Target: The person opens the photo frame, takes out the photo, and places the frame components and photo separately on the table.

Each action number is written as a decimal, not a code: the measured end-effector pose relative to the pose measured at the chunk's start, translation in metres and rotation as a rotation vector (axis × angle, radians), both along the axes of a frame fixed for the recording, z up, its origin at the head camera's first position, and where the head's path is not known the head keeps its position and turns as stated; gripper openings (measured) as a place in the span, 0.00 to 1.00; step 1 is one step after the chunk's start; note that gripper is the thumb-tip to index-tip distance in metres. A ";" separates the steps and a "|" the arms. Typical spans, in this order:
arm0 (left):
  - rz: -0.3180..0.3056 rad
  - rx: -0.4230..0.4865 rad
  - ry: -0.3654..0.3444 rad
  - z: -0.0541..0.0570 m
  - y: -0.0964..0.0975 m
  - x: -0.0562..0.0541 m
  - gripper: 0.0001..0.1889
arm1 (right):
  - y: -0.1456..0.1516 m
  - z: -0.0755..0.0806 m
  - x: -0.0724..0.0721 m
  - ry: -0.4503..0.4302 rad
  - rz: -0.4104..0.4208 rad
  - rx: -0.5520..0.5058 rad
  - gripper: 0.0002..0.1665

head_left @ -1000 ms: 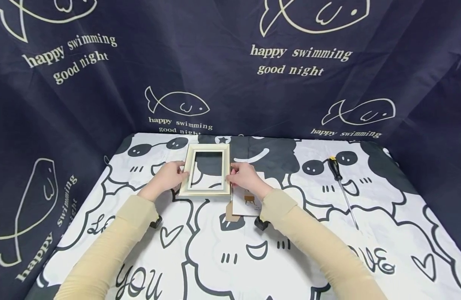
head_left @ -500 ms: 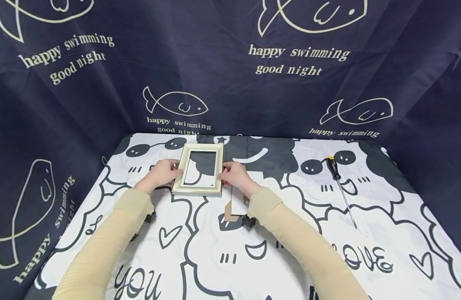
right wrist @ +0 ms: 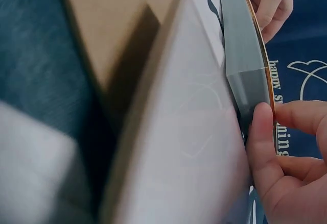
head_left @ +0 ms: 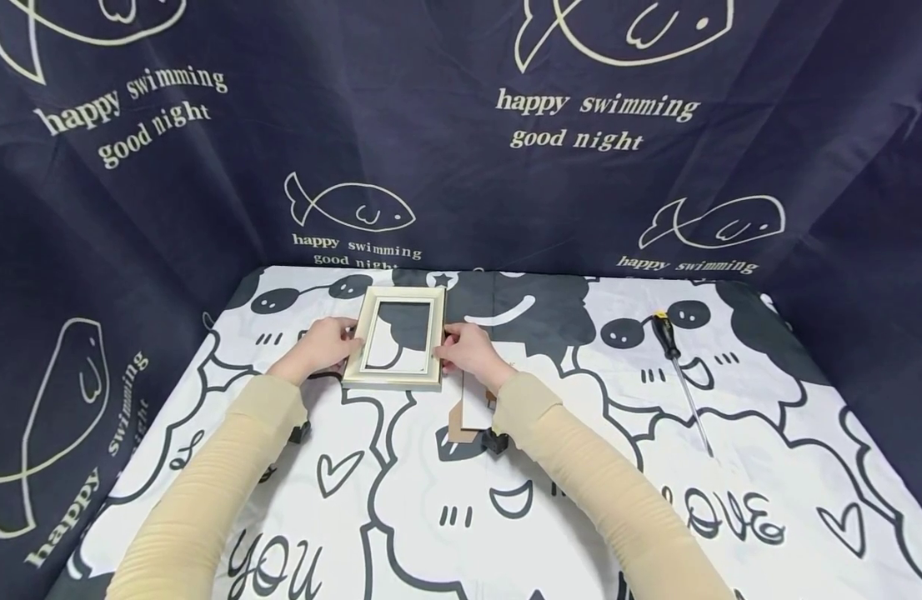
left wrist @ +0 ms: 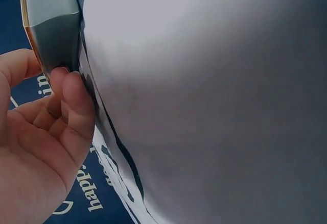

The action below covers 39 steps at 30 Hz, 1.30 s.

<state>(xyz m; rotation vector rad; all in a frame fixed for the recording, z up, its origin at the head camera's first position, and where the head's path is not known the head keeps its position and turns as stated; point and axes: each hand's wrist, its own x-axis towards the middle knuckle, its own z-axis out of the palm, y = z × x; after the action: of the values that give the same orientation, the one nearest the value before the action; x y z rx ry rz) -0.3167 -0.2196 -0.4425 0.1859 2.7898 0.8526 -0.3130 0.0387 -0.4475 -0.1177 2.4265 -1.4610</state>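
Observation:
A cream picture frame (head_left: 392,378) lies at the back of the table in the head view, and the tablecloth shows through its opening. My left hand (head_left: 322,346) pinches its left side; in the left wrist view the thumb and fingers are on the frame's edge (left wrist: 56,35). On the opposite side my right hand (head_left: 472,350) pinches the frame between thumb and fingers. Just right of the frame, partly under my right wrist, lie a white printed panel (head_left: 473,410) and a brown board (head_left: 458,429). Both appear close up and blurred in the right wrist view.
A screwdriver (head_left: 668,340) with a black and yellow handle lies on the right, its shaft pointing toward the front. The tablecloth (head_left: 341,533) has black-and-white cartoon prints. A dark blue curtain (head_left: 461,108) hangs behind the table and at both sides.
The frame has shifted slightly left with both hands holding its sides, exposing a little more gap from the printed panel. Between the last two frames almost nothing moves.

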 end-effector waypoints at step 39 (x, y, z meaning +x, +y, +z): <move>0.011 -0.165 0.298 0.036 0.088 0.066 0.25 | 0.113 0.024 0.034 0.125 0.089 0.192 0.19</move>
<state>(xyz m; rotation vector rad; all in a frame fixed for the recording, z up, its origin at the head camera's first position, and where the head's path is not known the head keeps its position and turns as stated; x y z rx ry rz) -0.2502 -0.1318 -0.4068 0.2914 3.1229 0.6372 -0.2789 0.1520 -0.4235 -0.2778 2.6100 -1.2092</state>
